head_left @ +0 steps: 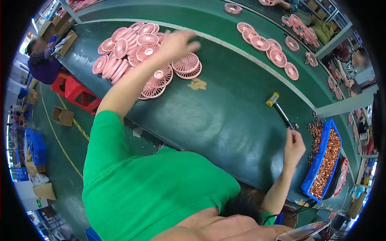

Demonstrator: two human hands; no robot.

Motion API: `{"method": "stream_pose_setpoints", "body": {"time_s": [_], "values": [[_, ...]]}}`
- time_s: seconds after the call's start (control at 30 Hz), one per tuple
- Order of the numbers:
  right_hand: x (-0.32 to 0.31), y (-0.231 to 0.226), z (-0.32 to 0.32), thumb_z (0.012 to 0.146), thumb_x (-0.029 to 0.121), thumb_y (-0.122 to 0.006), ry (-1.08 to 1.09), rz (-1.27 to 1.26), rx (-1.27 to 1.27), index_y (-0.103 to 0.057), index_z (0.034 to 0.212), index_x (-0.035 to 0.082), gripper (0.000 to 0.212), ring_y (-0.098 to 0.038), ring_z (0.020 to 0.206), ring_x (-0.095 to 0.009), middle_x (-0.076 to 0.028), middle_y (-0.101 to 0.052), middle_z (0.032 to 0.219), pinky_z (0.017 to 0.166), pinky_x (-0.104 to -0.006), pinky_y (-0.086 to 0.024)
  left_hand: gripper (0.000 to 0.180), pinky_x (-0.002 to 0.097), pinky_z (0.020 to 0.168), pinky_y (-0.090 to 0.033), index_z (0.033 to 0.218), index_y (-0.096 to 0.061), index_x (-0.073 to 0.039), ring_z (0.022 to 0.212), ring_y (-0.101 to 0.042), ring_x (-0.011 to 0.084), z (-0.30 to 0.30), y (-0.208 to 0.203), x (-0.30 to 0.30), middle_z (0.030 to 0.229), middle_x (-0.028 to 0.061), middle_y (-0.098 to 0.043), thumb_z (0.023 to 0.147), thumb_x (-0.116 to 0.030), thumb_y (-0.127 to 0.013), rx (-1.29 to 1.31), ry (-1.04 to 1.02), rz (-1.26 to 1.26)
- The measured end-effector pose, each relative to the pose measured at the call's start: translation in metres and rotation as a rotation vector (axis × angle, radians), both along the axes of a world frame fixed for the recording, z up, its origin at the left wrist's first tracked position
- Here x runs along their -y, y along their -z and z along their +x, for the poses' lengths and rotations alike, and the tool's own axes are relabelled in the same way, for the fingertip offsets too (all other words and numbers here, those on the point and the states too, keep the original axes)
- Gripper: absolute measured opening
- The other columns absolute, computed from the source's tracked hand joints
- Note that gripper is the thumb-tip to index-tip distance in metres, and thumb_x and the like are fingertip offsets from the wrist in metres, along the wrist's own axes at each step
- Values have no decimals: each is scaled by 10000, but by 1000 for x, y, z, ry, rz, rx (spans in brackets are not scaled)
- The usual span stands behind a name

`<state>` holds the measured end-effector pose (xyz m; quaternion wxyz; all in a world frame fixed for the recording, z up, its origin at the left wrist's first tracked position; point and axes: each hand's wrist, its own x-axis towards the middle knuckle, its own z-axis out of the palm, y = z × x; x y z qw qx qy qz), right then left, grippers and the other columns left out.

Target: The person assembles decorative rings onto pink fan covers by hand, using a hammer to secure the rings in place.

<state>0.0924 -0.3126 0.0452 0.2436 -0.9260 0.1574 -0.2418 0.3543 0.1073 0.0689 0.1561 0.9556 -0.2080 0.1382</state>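
Observation:
My left hand (179, 45) reaches over the far side of a heap of round pink plastic grilles (147, 51). Motion blurs its fingers, and whether they touch a grille is unclear. Just below that hand, two pink grilles (185, 63) lie overlapping on the dark green table. On the right, my right hand (295, 146) is closed at the dark handle end of a hammer (283, 113). The hammer has a yellow head and a metal shaft, and points away toward the far left. My palm hides the end of its handle.
A blue tray (307, 182) of small copper-coloured parts stands right of my right hand, with more metal pieces (315, 136) beside it. Beyond a pale rail (257, 60), pink grilles (278, 57) lie on a green belt. Red stools (80, 94) stand left; other people sit around.

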Motion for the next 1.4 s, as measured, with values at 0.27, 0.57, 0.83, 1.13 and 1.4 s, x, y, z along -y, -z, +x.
{"method": "stream_pose_setpoints", "body": {"time_s": [0.27,0.57,0.83,1.13,1.4], "values": [[-89,-4,-30,860,60,-686,-90,365,177,-674,895,-4,74,-554,673,-52,-22,-644,741,633,-201,-462,633,706,958,-305,1431,-357,-182,1216,-495,429,74,32,5,1302,248,-522,873,-402,-558,-241,-397,300],[-111,-7,-39,742,8,-763,-230,117,568,-681,874,30,157,-619,690,-210,-85,-669,818,615,-289,-495,313,433,763,-476,1041,-626,-3,817,-606,357,-77,-2,49,864,183,-627,898,-280,-642,105,27,-117],[-136,-18,-43,588,47,-808,-428,-186,710,-680,844,64,287,-612,695,-217,-48,-635,816,592,-316,-490,340,229,794,-437,1043,-574,-3,876,-513,61,-217,-5,114,940,14,-586,1033,-308,-424,-656,313,-1140],[-142,-20,-39,740,74,-668,-412,-189,349,-588,849,84,135,-555,735,-230,-51,-560,808,640,-356,-446,322,260,881,-445,1249,-488,22,996,-546,120,-240,-2,132,1110,77,-576,1027,-193,-398,-574,492,-895],[-149,-21,-55,738,204,-759,-224,-177,374,-688,1023,78,320,-550,1147,-291,-47,-655,1112,977,-448,-357,335,292,890,-462,1262,-465,-4,1024,-560,130,-237,1,131,1115,73,-588,1012,-225,-444,-791,552,-1025]]}}
